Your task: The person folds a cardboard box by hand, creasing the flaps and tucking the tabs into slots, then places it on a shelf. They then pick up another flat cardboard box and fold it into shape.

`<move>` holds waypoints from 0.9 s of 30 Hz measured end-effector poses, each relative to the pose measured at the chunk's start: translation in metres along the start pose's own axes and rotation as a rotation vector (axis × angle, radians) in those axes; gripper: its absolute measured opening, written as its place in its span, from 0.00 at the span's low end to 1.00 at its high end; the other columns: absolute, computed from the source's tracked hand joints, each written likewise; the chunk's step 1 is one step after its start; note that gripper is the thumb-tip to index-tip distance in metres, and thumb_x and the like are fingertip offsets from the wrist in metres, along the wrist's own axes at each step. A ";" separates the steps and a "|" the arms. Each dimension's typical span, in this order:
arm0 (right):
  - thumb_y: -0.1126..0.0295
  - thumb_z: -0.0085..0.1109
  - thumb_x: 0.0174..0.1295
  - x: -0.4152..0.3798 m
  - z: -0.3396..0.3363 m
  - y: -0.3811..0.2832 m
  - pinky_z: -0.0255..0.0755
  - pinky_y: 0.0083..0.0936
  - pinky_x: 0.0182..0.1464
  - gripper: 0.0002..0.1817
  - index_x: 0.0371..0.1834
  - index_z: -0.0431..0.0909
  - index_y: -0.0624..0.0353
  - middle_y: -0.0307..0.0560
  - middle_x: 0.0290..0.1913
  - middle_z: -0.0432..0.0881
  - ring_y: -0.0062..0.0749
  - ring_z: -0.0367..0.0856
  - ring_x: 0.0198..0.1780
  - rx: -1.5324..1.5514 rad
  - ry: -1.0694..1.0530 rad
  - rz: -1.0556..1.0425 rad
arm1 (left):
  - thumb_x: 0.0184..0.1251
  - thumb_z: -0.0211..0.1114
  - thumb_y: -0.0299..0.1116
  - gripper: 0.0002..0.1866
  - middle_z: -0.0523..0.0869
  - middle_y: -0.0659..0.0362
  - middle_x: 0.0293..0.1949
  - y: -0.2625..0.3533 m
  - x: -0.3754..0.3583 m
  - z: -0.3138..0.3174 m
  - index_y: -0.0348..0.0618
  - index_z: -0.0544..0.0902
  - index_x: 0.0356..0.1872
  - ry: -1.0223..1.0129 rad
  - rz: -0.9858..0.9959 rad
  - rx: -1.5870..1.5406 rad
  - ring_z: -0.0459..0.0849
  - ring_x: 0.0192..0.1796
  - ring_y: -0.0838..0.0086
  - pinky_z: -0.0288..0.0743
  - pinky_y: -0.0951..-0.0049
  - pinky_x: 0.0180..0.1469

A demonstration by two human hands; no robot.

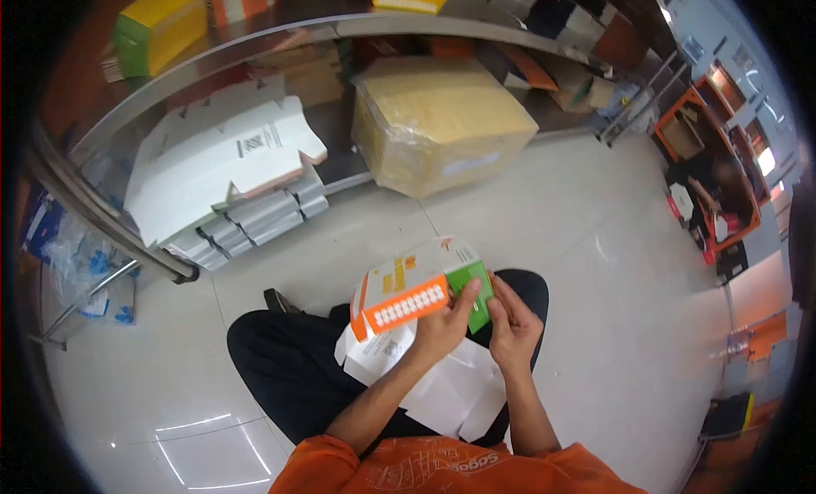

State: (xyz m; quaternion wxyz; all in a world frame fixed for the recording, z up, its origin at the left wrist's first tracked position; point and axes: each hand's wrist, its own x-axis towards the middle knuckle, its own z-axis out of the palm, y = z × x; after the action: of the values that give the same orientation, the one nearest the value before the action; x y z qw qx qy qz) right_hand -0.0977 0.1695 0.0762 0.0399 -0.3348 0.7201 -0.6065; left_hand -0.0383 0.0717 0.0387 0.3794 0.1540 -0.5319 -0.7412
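An orange, white and yellow folding carton with a green end panel is held above my lap. My left hand grips its near side, the thumb lying on the green end. At the right edge of that panel, my right hand pinches the cardboard between thumb and fingers. Under my hands, white unfolded carton blanks lie across my crossed legs, one with a printed code. My forearms and the carton cover part of them.
Ahead stands a metal shelf rack. Its lower level holds a stack of flat white blanks and a taped brown box; a yellow-green box sits above. A person works at the right. Plastic wrap lies at left.
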 end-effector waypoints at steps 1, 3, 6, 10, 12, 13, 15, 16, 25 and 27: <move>0.81 0.58 0.66 -0.001 0.000 0.004 0.74 0.22 0.58 0.17 0.58 0.78 0.71 0.55 0.55 0.85 0.30 0.84 0.54 0.003 0.017 -0.033 | 0.74 0.62 0.39 0.17 0.86 0.53 0.40 -0.001 0.000 -0.001 0.33 0.79 0.52 0.001 0.020 0.129 0.84 0.42 0.72 0.76 0.71 0.43; 0.80 0.59 0.67 -0.005 0.003 0.011 0.74 0.24 0.59 0.16 0.57 0.78 0.72 0.57 0.54 0.84 0.33 0.84 0.54 0.172 0.082 0.005 | 0.74 0.62 0.36 0.14 0.85 0.55 0.40 0.004 -0.001 -0.003 0.34 0.79 0.49 -0.030 0.008 0.201 0.82 0.41 0.77 0.76 0.74 0.42; 0.80 0.59 0.67 -0.010 0.002 0.014 0.73 0.26 0.61 0.16 0.58 0.77 0.73 0.58 0.54 0.84 0.36 0.83 0.55 0.315 0.149 0.096 | 0.73 0.63 0.33 0.11 0.85 0.58 0.39 0.013 -0.006 0.002 0.34 0.80 0.46 -0.075 -0.035 0.273 0.81 0.39 0.82 0.75 0.79 0.39; 0.82 0.57 0.67 -0.012 0.005 0.017 0.74 0.26 0.61 0.16 0.58 0.76 0.73 0.60 0.55 0.83 0.38 0.83 0.56 0.319 0.228 0.019 | 0.73 0.63 0.33 0.11 0.84 0.60 0.35 0.007 -0.009 0.011 0.35 0.80 0.47 -0.078 0.107 0.181 0.80 0.37 0.82 0.74 0.79 0.36; 0.84 0.59 0.63 -0.010 0.005 0.017 0.72 0.31 0.63 0.23 0.63 0.72 0.71 0.65 0.62 0.77 0.46 0.80 0.61 -0.090 0.034 -0.288 | 0.73 0.62 0.33 0.11 0.84 0.60 0.36 0.014 -0.009 0.009 0.35 0.80 0.47 -0.067 0.036 0.203 0.81 0.37 0.82 0.75 0.78 0.36; 0.84 0.59 0.63 -0.009 0.006 0.011 0.72 0.31 0.63 0.23 0.63 0.72 0.71 0.65 0.62 0.77 0.46 0.80 0.61 -0.086 0.037 -0.291 | 0.74 0.62 0.33 0.11 0.84 0.61 0.36 0.022 -0.009 0.008 0.35 0.80 0.47 -0.053 -0.041 0.223 0.81 0.37 0.82 0.75 0.78 0.37; 0.83 0.60 0.58 -0.006 0.004 -0.010 0.70 0.36 0.64 0.31 0.68 0.67 0.69 0.69 0.66 0.71 0.54 0.75 0.65 -0.258 -0.152 -0.471 | 0.75 0.60 0.32 0.11 0.83 0.60 0.39 0.033 -0.009 0.002 0.34 0.80 0.48 -0.075 -0.113 0.283 0.80 0.41 0.81 0.76 0.76 0.42; 0.82 0.60 0.57 -0.007 0.003 -0.017 0.69 0.38 0.65 0.36 0.72 0.62 0.67 0.70 0.67 0.68 0.56 0.72 0.66 -0.324 -0.223 -0.463 | 0.75 0.59 0.32 0.10 0.83 0.60 0.39 0.031 -0.008 -0.001 0.34 0.79 0.48 -0.103 -0.101 0.194 0.80 0.41 0.81 0.76 0.76 0.42; 0.58 0.55 0.70 0.046 -0.007 0.065 0.71 0.31 0.60 0.26 0.62 0.73 0.69 0.55 0.52 0.83 0.38 0.82 0.53 -0.022 -0.031 -0.238 | 0.73 0.60 0.46 0.28 0.78 0.47 0.64 0.130 -0.015 -0.028 0.45 0.69 0.69 -0.744 0.412 0.671 0.77 0.64 0.57 0.71 0.66 0.66; 0.61 0.53 0.71 0.069 -0.019 0.003 0.70 0.33 0.61 0.23 0.60 0.73 0.69 0.52 0.58 0.78 0.34 0.77 0.57 -0.104 -0.093 0.219 | 0.66 0.69 0.40 0.30 0.80 0.45 0.61 0.205 0.002 -0.054 0.33 0.74 0.64 -1.123 0.147 0.550 0.78 0.64 0.57 0.69 0.64 0.68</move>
State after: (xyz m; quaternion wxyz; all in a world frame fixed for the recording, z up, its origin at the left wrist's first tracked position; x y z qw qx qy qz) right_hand -0.1617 0.1491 0.1022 0.1220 -0.2835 0.7801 -0.5443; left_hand 0.0764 0.0037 0.2039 0.0388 -0.2037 -0.8304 -0.5171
